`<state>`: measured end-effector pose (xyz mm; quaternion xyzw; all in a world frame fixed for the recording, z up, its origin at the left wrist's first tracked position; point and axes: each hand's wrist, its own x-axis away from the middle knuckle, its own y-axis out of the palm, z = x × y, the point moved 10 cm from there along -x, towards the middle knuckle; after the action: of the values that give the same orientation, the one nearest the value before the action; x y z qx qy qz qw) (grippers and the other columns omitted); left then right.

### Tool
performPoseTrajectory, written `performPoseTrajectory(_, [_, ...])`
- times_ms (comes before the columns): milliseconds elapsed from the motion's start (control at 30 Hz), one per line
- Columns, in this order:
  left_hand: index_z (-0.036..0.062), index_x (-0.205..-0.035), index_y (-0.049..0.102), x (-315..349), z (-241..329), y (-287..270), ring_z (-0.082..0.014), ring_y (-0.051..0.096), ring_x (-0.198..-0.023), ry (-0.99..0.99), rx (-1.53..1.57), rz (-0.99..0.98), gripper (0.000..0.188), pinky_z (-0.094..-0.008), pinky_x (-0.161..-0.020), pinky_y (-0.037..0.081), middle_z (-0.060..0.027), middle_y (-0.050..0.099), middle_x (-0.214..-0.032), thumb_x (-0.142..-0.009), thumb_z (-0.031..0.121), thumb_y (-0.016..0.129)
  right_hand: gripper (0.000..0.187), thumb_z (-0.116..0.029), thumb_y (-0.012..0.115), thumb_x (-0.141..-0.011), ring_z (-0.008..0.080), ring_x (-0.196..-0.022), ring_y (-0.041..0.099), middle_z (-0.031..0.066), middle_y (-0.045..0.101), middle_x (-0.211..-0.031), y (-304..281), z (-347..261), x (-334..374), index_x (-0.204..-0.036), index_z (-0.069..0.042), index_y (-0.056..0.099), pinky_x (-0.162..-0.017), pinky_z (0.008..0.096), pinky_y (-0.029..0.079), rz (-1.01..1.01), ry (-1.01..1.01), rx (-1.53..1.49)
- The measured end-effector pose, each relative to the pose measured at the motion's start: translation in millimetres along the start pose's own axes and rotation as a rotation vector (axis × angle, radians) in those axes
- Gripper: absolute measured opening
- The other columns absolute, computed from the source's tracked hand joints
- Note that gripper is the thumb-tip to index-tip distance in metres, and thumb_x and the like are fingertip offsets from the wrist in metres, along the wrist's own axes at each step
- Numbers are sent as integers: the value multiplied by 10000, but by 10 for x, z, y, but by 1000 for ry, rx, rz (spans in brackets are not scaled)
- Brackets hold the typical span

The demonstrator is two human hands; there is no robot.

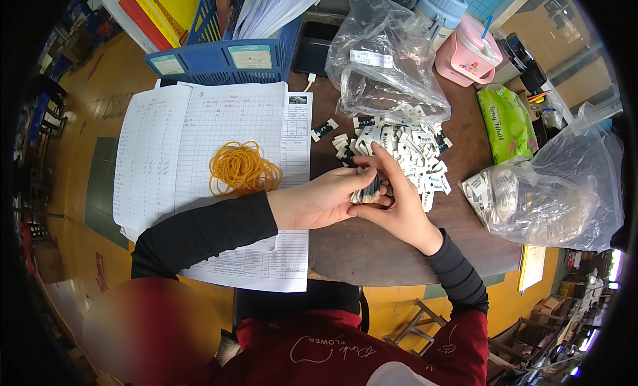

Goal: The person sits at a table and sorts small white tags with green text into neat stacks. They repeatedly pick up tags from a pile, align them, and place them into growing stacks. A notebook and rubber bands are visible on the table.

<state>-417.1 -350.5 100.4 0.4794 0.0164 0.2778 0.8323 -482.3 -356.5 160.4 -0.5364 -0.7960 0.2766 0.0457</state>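
Between my two hands is a small stack of fabric labels, dark and pale at the edges. My left hand grips the stack from the left, thumb on top. My right hand closes on its right side, with the thumb below and the fingers above. Just beyond my hands lies a loose pile of white labels with dark print, a few black ones among them. A tangle of yellow rubber bands rests on the open notebook, left of my left hand.
A clear plastic bag lies behind the pile. Another bag with bundled labels sits at the right edge. Blue file trays, a pink container, a blue-lidded jar and a green tissue pack line the table's far side.
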Motion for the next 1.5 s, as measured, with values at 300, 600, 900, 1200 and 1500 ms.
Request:
performPoseTrajectory(300, [77, -1309, 458, -2, -51, -25, -178, 607, -1144, -39, 32, 20, 299, -308, -993, 517, -57, 556, -1179, -1104, 294, 440, 882, -12, 831, -735, 210, -994, 656, 139, 648, -1264, -15, -60, -9, -1511, -68, 416, -812, 296, 530, 14, -40, 60])
performPoseTrajectory(600, [66, -1337, 454, 11, -46, -21, -179, 603, -1150, -52, -17, 65, 316, -336, -1010, 516, -68, 559, -1201, -1104, 279, 443, 870, -4, 818, -746, 238, -1095, 646, 146, 630, -1300, 25, -35, -31, -1506, -49, 398, -884, 326, 522, -61, 21, 25])
performPoseTrajectory(900, [24, -1302, 483, 25, -16, -70, -155, 570, -1001, -42, 74, 104, 322, -368, -1058, 513, -44, 534, -1103, -1095, 271, 465, 514, -59, 780, -806, 316, -1142, 641, 154, 648, -1269, -825, -100, -66, -1288, -17, 607, -979, 385, 496, 262, -147, 378])
performPoseTrajectory(1200, [-6, -1286, 491, 22, 54, -183, -196, 573, -1056, 6, -5, 198, 313, -364, -1033, 516, -64, 529, -1120, -1098, 242, 468, 268, -18, 633, -956, 120, -942, 620, 95, 675, -1028, -1183, 603, -136, -1219, 25, 671, -820, 237, 480, 244, 54, 364])
performPoseTrajectory(1500, [7, -1299, 501, -6, 145, -232, -179, 581, -1129, 102, 68, 240, 313, -378, -1094, 499, -76, 544, -1159, -1095, 241, 469, 200, -21, 731, -865, 156, -824, 607, 79, 660, -890, -1213, 448, -97, -1059, 27, 728, -746, 280, 474, 253, 103, 415])
